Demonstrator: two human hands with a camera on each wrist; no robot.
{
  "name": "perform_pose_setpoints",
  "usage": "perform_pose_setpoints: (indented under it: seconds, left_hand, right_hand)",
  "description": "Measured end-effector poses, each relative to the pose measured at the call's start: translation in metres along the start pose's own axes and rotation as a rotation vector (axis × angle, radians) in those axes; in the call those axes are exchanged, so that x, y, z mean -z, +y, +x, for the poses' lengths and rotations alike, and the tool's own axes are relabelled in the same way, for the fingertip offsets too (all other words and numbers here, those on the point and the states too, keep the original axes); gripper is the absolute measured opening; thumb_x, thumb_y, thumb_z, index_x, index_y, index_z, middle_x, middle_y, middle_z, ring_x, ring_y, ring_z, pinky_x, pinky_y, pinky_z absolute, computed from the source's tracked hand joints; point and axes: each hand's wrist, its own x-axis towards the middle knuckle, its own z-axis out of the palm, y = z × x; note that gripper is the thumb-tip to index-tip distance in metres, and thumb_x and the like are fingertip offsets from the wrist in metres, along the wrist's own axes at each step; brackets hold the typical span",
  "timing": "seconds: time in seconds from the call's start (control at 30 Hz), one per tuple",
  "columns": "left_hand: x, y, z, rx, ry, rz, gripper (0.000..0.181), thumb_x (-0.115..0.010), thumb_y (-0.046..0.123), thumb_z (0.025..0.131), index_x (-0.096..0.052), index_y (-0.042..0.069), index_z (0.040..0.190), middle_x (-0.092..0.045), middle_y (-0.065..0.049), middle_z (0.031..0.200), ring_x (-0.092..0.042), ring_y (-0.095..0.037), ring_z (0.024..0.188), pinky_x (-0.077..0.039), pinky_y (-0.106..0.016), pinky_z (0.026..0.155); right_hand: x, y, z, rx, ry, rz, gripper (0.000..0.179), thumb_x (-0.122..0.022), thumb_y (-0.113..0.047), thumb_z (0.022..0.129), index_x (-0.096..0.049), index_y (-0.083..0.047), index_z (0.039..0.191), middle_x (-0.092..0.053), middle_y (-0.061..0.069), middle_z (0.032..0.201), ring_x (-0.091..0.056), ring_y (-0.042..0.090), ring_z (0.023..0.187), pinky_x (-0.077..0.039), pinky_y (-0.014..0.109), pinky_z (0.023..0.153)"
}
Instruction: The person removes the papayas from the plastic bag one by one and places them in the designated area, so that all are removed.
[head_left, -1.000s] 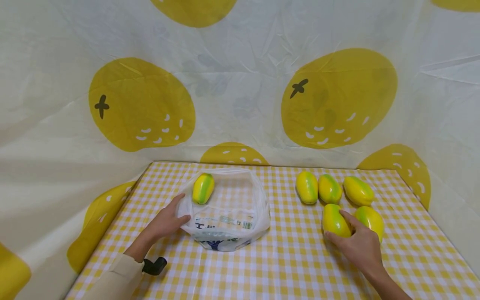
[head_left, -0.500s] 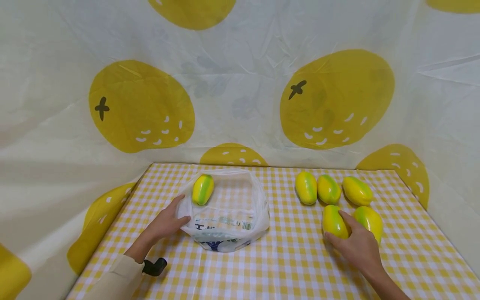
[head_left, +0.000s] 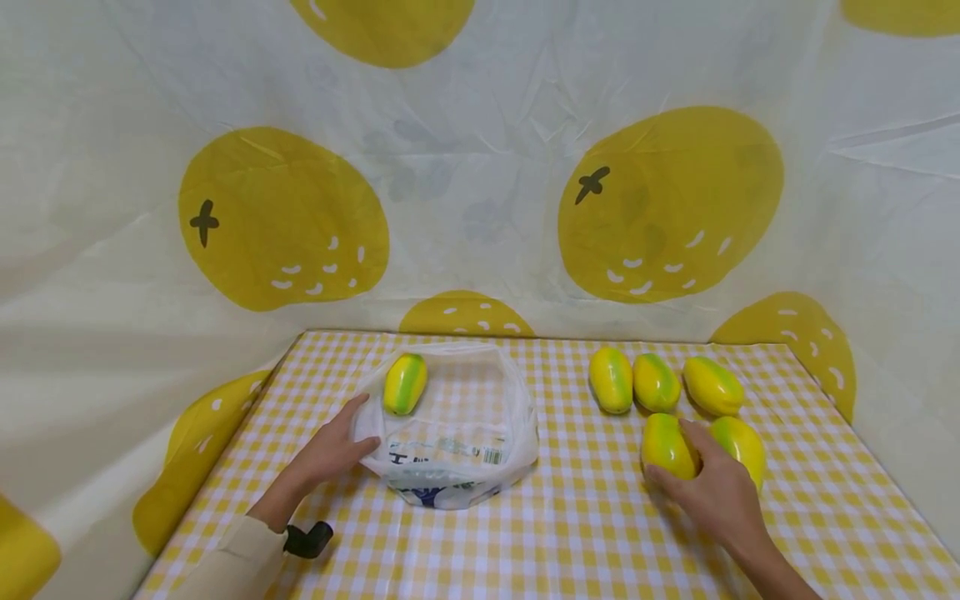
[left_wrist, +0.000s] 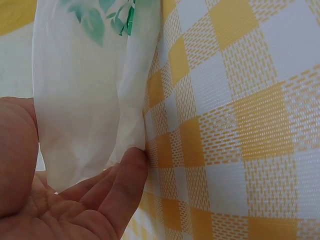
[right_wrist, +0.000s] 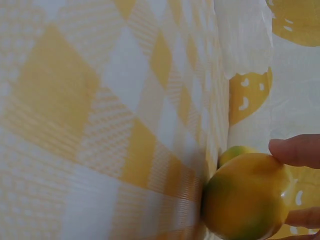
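Note:
A white translucent plastic bag [head_left: 517, 417] stands with its mouth spread, and one yellow papaya [head_left: 406, 383] with a green stripe is inside at its left. My left hand [head_left: 333, 442] holds the bag's left rim; the left wrist view has the film [left_wrist: 85, 110] between thumb and fingers. Over on the right, my right hand [head_left: 716, 492] grips a yellow-green papaya [head_left: 666, 446] between thumb and fingers. That papaya [right_wrist: 245, 200] appears to touch the cloth in the right wrist view. Another papaya [head_left: 742, 450] lies just right of it, partly hidden by the hand.
Behind the gripped one, three more papayas lie in a row: a left one [head_left: 611, 381], a middle one [head_left: 656, 383] and a right one [head_left: 712, 386]. A yellow-and-white checked cloth [head_left: 480, 554] covers the table. Fruit-printed fabric [head_left: 472, 192] hangs behind it.
The head view has tilted up a little, so everything sits slightly lower in it. Both hands keep their holds, with no clear movement of the bag or papayas.

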Motion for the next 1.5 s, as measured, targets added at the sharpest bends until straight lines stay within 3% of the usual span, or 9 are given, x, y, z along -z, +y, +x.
perform_pose_setpoints:
  seconds: [0.27, 0.5, 1.0, 1.5]
  left_hand:
    - [0.001, -0.004, 0.000, -0.017, 0.007, 0.012, 0.083, -0.065, 0.028, 0.101, -0.018, 0.009, 0.166, -0.027, -0.028, 0.169, -0.031, -0.051, 0.153, -0.029, -0.069, 0.121]
    - [0.000, -0.004, 0.001, -0.013, 0.004, 0.005, 0.083, -0.065, 0.027, 0.101, -0.018, 0.010, 0.166, -0.026, -0.027, 0.170, -0.030, -0.051, 0.154, -0.027, -0.069, 0.122]
    - [0.000, -0.004, 0.001, -0.007, 0.005, -0.014, 0.083, -0.066, 0.026, 0.101, -0.018, 0.011, 0.166, -0.025, -0.026, 0.170, -0.030, -0.049, 0.154, -0.026, -0.069, 0.123]
    - [-0.001, -0.005, 0.001, -0.023, 0.025, 0.004, 0.082, -0.065, 0.023, 0.100, -0.019, 0.009, 0.166, -0.026, -0.026, 0.170, -0.031, -0.050, 0.154, -0.027, -0.068, 0.123]
  right_hand:
    - [0.005, -0.012, 0.000, 0.072, 0.110, -0.033, 0.086, -0.086, -0.041, 0.083, -0.051, 0.001, 0.149, -0.046, 0.037, 0.153, -0.051, 0.060, 0.130, -0.047, 0.070, 0.093]
    - [0.008, -0.030, 0.003, 0.181, 0.240, 0.017, 0.078, -0.090, -0.027, 0.078, -0.058, 0.004, 0.141, -0.053, 0.035, 0.149, -0.063, 0.056, 0.117, -0.053, 0.067, 0.084]
    - [0.004, -0.064, 0.013, 0.194, 0.143, 0.090, 0.077, -0.087, -0.032, 0.085, -0.055, -0.001, 0.147, -0.056, 0.029, 0.150, -0.070, 0.049, 0.111, -0.057, 0.061, 0.091]
    - [-0.007, -0.097, 0.021, 0.207, 0.049, 0.167, 0.074, -0.083, -0.035, 0.089, -0.055, -0.003, 0.149, -0.055, 0.024, 0.153, -0.067, 0.047, 0.121, -0.057, 0.060, 0.096]
